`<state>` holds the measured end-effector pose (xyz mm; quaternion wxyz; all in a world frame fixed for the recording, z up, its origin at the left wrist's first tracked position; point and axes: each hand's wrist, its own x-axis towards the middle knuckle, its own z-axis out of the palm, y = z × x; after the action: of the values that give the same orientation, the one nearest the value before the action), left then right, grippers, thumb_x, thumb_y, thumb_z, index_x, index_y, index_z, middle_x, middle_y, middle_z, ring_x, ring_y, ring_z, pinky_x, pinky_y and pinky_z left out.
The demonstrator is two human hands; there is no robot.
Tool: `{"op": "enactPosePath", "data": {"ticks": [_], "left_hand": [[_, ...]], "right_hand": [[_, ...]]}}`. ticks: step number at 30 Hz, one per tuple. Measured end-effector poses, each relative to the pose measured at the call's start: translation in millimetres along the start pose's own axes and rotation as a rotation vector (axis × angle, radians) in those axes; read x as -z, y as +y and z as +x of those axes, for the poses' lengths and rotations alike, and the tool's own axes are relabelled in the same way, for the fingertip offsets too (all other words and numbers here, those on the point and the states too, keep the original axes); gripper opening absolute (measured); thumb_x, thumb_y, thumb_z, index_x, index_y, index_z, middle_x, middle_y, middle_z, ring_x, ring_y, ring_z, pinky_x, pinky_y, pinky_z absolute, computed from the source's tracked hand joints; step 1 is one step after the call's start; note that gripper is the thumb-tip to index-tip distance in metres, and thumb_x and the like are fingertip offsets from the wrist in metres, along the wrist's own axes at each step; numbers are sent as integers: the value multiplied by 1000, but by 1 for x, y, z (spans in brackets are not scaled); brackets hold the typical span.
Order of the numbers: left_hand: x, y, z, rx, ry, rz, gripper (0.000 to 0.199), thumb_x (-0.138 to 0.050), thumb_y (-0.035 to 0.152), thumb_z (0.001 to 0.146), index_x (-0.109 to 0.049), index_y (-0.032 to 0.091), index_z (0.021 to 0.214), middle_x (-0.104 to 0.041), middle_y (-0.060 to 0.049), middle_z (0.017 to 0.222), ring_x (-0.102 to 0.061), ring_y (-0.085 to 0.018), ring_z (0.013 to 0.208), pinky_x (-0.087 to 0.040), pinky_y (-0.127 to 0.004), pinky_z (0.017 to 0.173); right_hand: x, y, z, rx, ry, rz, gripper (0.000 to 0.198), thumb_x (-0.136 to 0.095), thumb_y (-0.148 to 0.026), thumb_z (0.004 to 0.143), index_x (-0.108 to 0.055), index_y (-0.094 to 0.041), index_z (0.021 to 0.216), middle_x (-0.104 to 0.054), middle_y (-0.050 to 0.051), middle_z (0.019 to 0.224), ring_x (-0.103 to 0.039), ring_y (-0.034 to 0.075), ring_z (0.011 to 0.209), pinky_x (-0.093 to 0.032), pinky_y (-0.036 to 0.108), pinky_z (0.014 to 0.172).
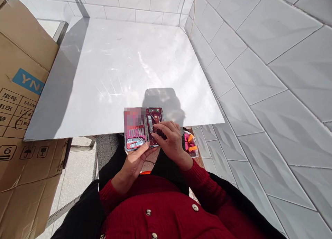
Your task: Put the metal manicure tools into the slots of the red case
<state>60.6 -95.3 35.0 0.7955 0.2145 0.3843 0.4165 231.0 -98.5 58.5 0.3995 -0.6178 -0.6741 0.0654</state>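
Note:
An open manicure set case [146, 128] is held at the table's near edge. Its left half has a pink printed panel with pictures of tools on it, part of it blurred. The dark red right half holds metal tools in slots, with a silver nail clipper [150, 123] near the fold. My left hand [137, 159] is closed on the case's lower edge, thumb on top and fingers underneath. My right hand [169, 138] is over the right half, with thumb and forefinger curled at the lower end of the nail clipper. The hand covers some of the tools there.
A white tabletop [124, 66] lies ahead in bright sun, with shadows across it. A large cardboard box [23, 128] stands on the left. The grey tiled wall [259, 76] runs along the right. Below the table's right corner is a clear container [192, 145] with pink and orange things.

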Motion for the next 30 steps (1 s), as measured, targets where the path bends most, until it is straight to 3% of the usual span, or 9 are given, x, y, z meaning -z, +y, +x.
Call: {"op": "enactPosePath", "data": {"ticks": [5, 8, 14, 18, 22, 24, 30], "left_hand": [[-2, 11, 6, -17, 52, 31, 51, -100, 37, 68, -79, 20, 111, -81, -7, 115, -77, -30, 108, -66, -44, 94], [-4, 14, 10, -37, 76, 33, 49, -101, 37, 66, -79, 19, 106, -82, -9, 115, -77, -31, 110, -66, -44, 94], [-4, 8, 14, -18, 92, 23, 40, -101, 36, 66, -79, 19, 94, -82, -7, 106, -77, -29, 109, -66, -42, 94], [-4, 7, 17, -24, 85, 29, 42, -100, 37, 69, -79, 18, 99, -82, -8, 110, -76, -31, 111, -66, -43, 92], [-7, 6, 18, -60, 67, 54, 48, -99, 36, 70, -77, 19, 110, -82, -8, 111, -77, -30, 110, -66, -41, 90], [-8, 5, 17, -74, 79, 62, 51, -99, 36, 69, -77, 18, 112, -82, -7, 111, -78, -27, 104, -66, -38, 87], [-7, 5, 19, -33, 77, 97, 56, -100, 45, 68, -77, 13, 108, -81, -12, 113, -79, -27, 100, -66, -39, 86]], "right_hand": [[8, 4, -7, -77, 139, 122, 18, -62, -32, 103, -76, -25, 109, -76, 8, 104, -67, 24, 100, -50, 42, 93], [10, 7, -15, -171, 166, 236, 19, -60, -34, 103, -76, -25, 104, -74, 8, 97, -66, 23, 90, -53, 38, 83], [0, 10, -45, -333, 67, 440, 18, -65, -39, 99, -73, -24, 93, -71, 4, 85, -62, 18, 74, -49, 32, 68], [-2, 14, -56, -508, 107, 543, 29, -67, -51, 96, -67, -24, 86, -63, -1, 72, -54, 15, 62, -45, 29, 60], [0, 19, -48, -617, -45, 695, 41, -66, -64, 93, -67, -23, 92, -64, -2, 70, -53, 13, 56, -43, 27, 54], [-1, 19, -42, -632, -114, 745, 48, -64, -70, 93, -66, -23, 86, -64, -2, 66, -50, 12, 51, -42, 26, 52], [-10, 15, -31, -735, -110, 928, 57, -68, -76, 85, -57, -22, 69, -63, -1, 59, -44, 9, 42, -29, 24, 42]]}}
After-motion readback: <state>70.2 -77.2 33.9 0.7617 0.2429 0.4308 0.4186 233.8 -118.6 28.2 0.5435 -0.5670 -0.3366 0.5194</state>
